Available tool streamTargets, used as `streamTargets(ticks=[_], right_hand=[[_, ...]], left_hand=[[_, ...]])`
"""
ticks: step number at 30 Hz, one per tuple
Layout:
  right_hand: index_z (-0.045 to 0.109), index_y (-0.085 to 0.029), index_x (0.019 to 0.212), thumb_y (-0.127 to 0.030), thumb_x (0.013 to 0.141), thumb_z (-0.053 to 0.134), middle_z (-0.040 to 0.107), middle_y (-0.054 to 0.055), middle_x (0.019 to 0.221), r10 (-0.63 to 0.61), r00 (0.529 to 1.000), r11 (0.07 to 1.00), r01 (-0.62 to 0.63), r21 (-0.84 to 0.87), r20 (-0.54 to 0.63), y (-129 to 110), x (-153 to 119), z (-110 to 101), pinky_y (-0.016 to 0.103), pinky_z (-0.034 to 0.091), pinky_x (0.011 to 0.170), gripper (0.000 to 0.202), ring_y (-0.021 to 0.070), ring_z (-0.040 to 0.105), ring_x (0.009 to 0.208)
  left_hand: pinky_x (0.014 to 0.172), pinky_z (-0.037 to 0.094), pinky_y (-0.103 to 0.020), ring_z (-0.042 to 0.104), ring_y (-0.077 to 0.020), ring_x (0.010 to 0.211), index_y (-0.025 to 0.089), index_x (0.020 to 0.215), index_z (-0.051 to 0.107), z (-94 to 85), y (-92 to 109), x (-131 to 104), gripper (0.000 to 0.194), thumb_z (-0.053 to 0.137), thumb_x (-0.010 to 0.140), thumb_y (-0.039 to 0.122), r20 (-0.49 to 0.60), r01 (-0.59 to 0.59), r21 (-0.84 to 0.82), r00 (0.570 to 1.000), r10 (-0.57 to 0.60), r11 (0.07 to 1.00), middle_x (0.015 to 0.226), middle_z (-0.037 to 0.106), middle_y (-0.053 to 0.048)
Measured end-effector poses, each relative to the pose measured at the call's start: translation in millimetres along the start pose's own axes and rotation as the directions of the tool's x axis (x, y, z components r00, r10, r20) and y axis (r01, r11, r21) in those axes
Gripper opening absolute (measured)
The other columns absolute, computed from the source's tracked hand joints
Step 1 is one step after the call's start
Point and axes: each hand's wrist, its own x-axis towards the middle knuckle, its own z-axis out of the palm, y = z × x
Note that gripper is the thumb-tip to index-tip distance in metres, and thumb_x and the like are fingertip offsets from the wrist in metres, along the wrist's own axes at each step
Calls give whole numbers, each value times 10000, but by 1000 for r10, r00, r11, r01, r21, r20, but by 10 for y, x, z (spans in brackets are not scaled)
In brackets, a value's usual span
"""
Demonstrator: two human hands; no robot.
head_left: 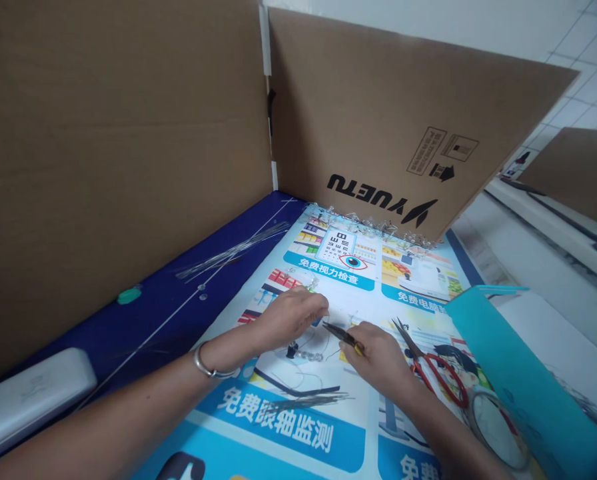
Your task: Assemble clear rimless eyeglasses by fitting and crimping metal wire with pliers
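My left hand [296, 315] is closed in a pinch over the printed poster, a bangle round its wrist. A thin wire seems to run from its fingertips, and clear beads [310, 285] show just behind the knuckles. My right hand [378, 353] is closed round small pointed pliers [342, 335] with yellow-and-black handles. Their dark tips point at the left fingertips, with a small gap. Below the hands lie a short row of clear beads [309, 357] and a bundle of thin wires [306, 402]. What exactly the left fingers pinch is too small to make out.
Cardboard walls [378, 120] stand at the back and left. Red-handled scissors [441, 381], a tape roll [496, 427] and a teal box [521, 373] lie at right. More wires [233, 250], a green lump [129, 295] and a white case [36, 400] are at left. Clear pieces [368, 225] line the back.
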Motion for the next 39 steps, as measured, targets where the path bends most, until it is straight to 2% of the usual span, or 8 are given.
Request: streamTargets(ticks=[4,7,11,14,23,33,39], right_hand=[[568,-210,797,-337,831,426,561,28,820,-4,1000,998,3,-64,-9,-6,2,21,224,328,664,193,145,502,795],[567,-208,793,-330,843,408,562,30,806,-1,1000,996,1,-86,0,-8,-3,26,219,323,653,206,139,504,781],[559,-208,778,-321,847,404,565,18,786,-2,1000,995,4,-101,16,-9,-16,7,214,310,623,203,130,504,751],[553,-208,779,-317,846,406,567,13,789,-9,1000,994,11,-113,19,-9,-26,0,214,299,610,195,127,504,749],[538,-211,769,-339,841,418,555,17,798,-9,1000,995,9,-103,5,-23,-24,10,218,299,613,190,134,498,758],[524,-206,747,-349,806,476,537,7,781,-20,999,999,21,40,-43,32,-8,-50,227,321,637,162,144,484,771],[540,-214,762,-331,808,473,538,1,764,-28,999,996,30,80,-27,21,-7,-64,228,326,634,143,140,490,750]], left_hand=[[701,368,-275,499,-154,733,172,819,525,-17,0,9,170,377,871,236,-18,18,-34,1000,-18,999,738,577,-25],[701,380,-265,509,-139,728,171,800,522,-61,35,28,193,364,879,248,-34,80,-168,996,-87,982,750,577,-19],[655,404,-228,539,-107,699,173,800,499,-103,77,51,211,312,889,209,23,192,-435,979,-202,880,757,591,1],[643,416,-217,553,-98,686,170,790,488,-105,82,61,203,313,887,208,53,241,-532,966,-251,812,736,594,9],[626,382,-214,508,-93,637,171,772,515,-142,102,50,184,361,871,184,5,176,-357,982,-187,917,714,570,14],[637,373,-213,505,-93,652,165,782,522,-152,100,43,174,376,874,189,-2,104,-332,994,-110,937,726,571,7],[647,378,-221,511,-103,665,171,782,525,-114,78,31,176,383,877,213,-3,83,-306,996,-89,948,733,581,6]])
